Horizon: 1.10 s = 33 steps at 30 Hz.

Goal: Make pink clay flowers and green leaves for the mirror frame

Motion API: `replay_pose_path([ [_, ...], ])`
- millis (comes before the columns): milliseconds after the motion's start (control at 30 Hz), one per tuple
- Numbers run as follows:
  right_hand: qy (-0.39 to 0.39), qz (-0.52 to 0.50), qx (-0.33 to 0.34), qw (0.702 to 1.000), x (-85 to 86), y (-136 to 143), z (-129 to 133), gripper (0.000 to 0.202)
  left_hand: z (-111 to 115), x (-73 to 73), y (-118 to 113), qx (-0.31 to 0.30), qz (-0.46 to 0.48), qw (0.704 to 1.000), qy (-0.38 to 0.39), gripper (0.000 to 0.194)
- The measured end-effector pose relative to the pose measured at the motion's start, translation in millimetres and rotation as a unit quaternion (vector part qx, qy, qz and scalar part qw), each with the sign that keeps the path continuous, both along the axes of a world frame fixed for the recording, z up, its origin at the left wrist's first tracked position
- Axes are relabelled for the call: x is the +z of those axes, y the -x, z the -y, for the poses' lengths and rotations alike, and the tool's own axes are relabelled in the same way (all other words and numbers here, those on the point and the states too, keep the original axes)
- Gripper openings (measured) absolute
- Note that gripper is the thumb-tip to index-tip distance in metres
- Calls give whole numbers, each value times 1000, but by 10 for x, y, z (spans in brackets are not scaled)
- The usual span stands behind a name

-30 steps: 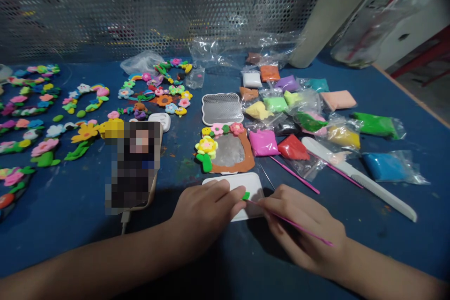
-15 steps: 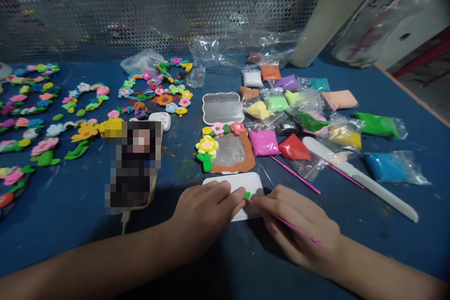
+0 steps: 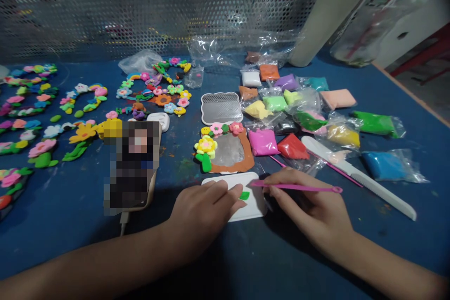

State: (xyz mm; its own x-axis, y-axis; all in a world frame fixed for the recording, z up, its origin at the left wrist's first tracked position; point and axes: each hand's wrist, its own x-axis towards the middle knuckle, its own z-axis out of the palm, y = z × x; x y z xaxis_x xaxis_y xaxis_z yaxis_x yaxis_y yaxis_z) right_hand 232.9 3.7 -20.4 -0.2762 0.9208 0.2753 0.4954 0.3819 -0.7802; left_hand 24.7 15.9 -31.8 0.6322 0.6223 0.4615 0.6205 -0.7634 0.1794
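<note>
A small piece of green clay [image 3: 245, 195] lies on a white board [image 3: 255, 206]. My left hand [image 3: 202, 211] rests over the board's left part, fingers curled, with the thumb and forefinger closed at the clay's left edge. In my right hand [image 3: 309, 206] is a slim pink modelling tool [image 3: 298, 187], pinched between thumb and fingers. Its tip points left, just above the clay. Behind the board sits a mirror frame [image 3: 251, 161] of brown clay, decorated with a yellow flower [image 3: 206, 146], pink flowers and green leaves.
Bags of coloured clay, including a pink one [image 3: 263, 142], spread at the right. A white comb-edged knife [image 3: 379, 187] lies beside them. A phone [image 3: 135, 168] with a cable stands left; clay-flower pieces [image 3: 84, 131] lie beyond it. A scalloped mirror [image 3: 221, 108] lies behind the frame.
My right hand has lifted the pink tool off the clay and swung it nearly level. The green clay shows more fully, as a longer leaf-like shape. My left hand has barely shifted.
</note>
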Motion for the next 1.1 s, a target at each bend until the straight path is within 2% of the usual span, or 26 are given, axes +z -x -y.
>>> replay_pose_path([
  [167,-29,-7,61,998,-16,38,19,23,0,-8,-8,1,7,1000,1,20],
  [467,-12,-6,97,995,-17,40,37,27,4,-14,-22,1,6,1000,5,19],
  [700,-22,1,103,994,-25,59,31,26,-4,-12,-27,-2,9,1000,-6,22],
  [900,-35,-8,74,997,-1,52,32,30,2,-16,-23,0,13,1000,-3,20],
  [1100,-29,-8,114,993,17,64,26,27,1,-22,-23,3,6,1000,5,18],
])
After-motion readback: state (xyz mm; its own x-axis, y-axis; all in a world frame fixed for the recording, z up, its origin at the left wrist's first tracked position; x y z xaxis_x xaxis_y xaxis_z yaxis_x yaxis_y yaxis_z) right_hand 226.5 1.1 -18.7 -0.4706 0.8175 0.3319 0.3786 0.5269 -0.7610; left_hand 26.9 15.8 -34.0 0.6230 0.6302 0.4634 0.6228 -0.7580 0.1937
